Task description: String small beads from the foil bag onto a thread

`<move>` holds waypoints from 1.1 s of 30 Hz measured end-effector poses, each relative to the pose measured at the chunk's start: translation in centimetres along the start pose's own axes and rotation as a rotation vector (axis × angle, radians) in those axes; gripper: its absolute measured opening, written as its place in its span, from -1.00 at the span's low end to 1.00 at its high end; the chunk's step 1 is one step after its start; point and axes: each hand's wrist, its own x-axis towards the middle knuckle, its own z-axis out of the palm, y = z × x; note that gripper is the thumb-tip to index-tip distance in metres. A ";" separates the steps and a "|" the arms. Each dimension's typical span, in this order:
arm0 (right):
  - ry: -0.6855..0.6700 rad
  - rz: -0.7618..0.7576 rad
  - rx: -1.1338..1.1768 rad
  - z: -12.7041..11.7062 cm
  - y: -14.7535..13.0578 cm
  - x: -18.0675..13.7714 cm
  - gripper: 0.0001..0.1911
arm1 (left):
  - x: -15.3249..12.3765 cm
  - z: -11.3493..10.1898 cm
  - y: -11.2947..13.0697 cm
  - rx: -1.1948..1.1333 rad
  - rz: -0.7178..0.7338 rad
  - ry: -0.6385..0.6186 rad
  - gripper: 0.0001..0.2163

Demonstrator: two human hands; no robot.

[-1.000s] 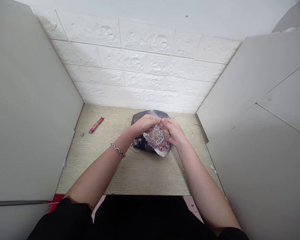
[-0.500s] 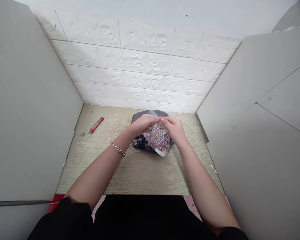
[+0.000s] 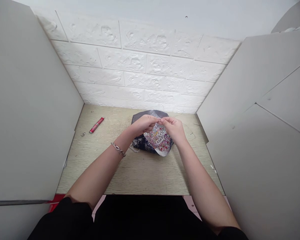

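Fingertip to fingertip, my left hand [image 3: 147,124] and my right hand [image 3: 173,128] meet above a heap of small colourful beads [image 3: 158,138]. Both are closed in a pinch; whatever sits between the fingertips is too small to make out. The beads lie on a silvery-white sheet or opened packet [image 3: 163,153]. Beneath it is a dark blue patterned bag [image 3: 142,144] with a grey inner side [image 3: 153,113], partly covered by my hands. A strand of pale beads [image 3: 134,149] rests at the bag's left edge.
On the left of the wooden table [image 3: 140,176] lies a red tube [image 3: 96,125], with a small metallic bit [image 3: 83,134] beside it. Thin wire or thread [image 3: 192,134] is at the right. Grey panels [image 3: 35,110] flank both sides; a white brick-pattern wall [image 3: 135,60] closes the back.
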 end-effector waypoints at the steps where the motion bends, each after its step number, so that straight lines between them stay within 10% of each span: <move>1: 0.004 -0.015 -0.012 0.0 0.1 0.0 -0.86 | 0.0 0.0 0.0 -0.003 0.007 0.004 -0.79; 11: 0.005 -0.073 -0.046 0.1 0.6 0.0 -0.83 | 0.0 0.3 0.2 0.066 -0.016 0.022 -0.77; 21: 0.097 0.518 0.836 -0.4 0.1 0.6 -0.79 | -0.2 0.9 0.1 0.198 0.104 0.085 -0.81; 33: 0.107 0.462 0.816 0.2 0.0 0.5 -0.80 | 0.5 1.4 -1.0 0.799 0.403 0.144 -0.83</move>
